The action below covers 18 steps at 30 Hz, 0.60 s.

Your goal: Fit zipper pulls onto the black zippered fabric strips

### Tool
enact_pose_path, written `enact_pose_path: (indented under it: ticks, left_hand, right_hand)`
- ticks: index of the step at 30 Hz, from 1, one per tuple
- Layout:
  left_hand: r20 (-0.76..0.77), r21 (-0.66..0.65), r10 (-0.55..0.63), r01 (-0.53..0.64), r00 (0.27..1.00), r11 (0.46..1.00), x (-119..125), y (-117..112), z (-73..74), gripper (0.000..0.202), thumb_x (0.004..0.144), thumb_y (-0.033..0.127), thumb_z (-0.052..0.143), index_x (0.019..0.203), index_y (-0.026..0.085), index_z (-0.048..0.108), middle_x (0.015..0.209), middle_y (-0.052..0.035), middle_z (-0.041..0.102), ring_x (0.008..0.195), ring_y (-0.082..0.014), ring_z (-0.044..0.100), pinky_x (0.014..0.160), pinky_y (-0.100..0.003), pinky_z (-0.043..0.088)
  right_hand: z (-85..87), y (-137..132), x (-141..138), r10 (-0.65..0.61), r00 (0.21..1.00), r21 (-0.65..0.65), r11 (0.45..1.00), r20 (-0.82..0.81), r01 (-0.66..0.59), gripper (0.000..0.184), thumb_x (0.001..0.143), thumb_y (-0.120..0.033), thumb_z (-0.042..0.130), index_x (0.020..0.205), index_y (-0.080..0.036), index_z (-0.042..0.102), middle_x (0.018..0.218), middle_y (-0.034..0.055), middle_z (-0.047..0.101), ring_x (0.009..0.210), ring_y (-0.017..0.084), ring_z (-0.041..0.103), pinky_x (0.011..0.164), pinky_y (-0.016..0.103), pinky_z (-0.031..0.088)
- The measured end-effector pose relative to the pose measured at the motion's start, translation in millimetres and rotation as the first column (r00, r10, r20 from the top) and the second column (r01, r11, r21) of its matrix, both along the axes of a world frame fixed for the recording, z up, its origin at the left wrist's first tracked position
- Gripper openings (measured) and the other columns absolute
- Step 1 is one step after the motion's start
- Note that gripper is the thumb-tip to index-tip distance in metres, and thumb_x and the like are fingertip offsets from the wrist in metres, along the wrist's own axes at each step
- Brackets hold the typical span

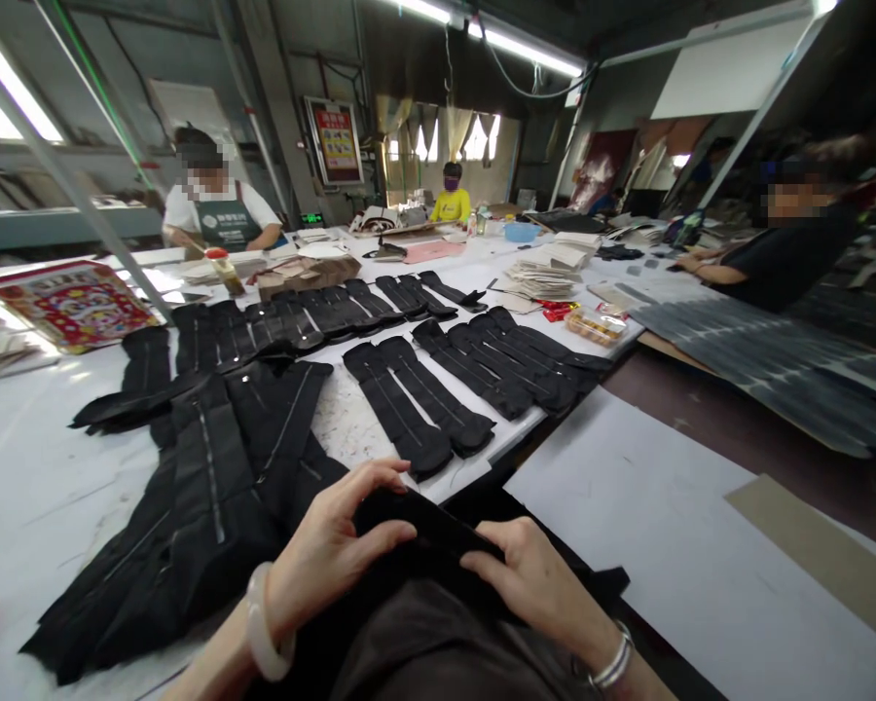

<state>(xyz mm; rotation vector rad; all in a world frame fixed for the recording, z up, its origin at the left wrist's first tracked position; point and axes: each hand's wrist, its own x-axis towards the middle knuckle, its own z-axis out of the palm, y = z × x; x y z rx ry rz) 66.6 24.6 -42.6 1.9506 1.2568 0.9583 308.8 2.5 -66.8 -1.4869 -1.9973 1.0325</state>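
My left hand [343,540] grips one end of a black fabric piece [442,526] just above my lap, thumb on the near side and fingers over the far edge. On the other end, my right hand [536,574] pinches the same fabric between thumb and fingers. Dark clothing behind it makes its outline hard to make out. Beyond my left hand lies a heap of black zippered fabric pieces [211,467]. Similar zippered strips [416,404] with rounded ends lie in rows across the white table [350,428].
A clear food box [597,326] and stacked beige pieces [544,273] stand at the table's far right. Grey sheets [766,350] cover another surface. A white board [672,526] with a tan strip [818,545] lies at my right. Several people work around the tables.
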Motion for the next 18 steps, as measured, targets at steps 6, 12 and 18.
enact_pose_path:
  ticks: [6, 12, 18]
  left_hand:
    - [-0.008, -0.1, -0.02, 0.019, 1.0, 0.995, 21, 0, -21.6, 0.011, 0.09, 0.027, 0.055, 0.086, 0.02, 0.063, 0.102, -0.0071, 0.074, 0.089, -0.0207, 0.07, 0.081, -0.031, 0.053]
    - [0.061, -0.184, -0.059, 0.069, 0.996, 0.981, 29, -9, -36.9, 0.017, 0.095, 0.028, 0.047, 0.085, 0.02, 0.06, 0.109, -0.008, 0.074, 0.088, -0.0195, 0.069, 0.078, -0.029, 0.053]
    - [0.086, -0.145, -0.088, 0.1, 0.992, 0.984, 35, -14, -41.3, 0.012, 0.095, 0.023, 0.047, 0.086, 0.021, 0.055, 0.116, -0.0098, 0.072, 0.101, -0.0218, 0.068, 0.088, -0.035, 0.052]
  right_hand:
    - [-16.8, -11, 14, -0.022, 0.999, 0.016, 1.0, -0.024, 0.022, 0.026, 0.079, -0.019, 0.065, 0.053, -0.019, 0.059, 0.051, -0.0019, 0.059, 0.049, 0.014, 0.053, 0.049, 0.022, 0.032]
    - [-20.4, -17, 26, -0.038, 0.996, 0.008, 0.999, -0.081, 0.039, 0.023, 0.078, -0.018, 0.067, 0.055, -0.019, 0.066, 0.051, -0.0028, 0.06, 0.049, 0.013, 0.053, 0.048, 0.022, 0.032]
    - [-25.3, -9, 5, 0.033, 0.965, -0.103, 0.993, -0.26, -0.062, 0.023, 0.092, -0.031, 0.056, 0.094, -0.019, 0.076, 0.071, -0.0011, 0.068, 0.06, 0.014, 0.055, 0.056, 0.023, 0.038]
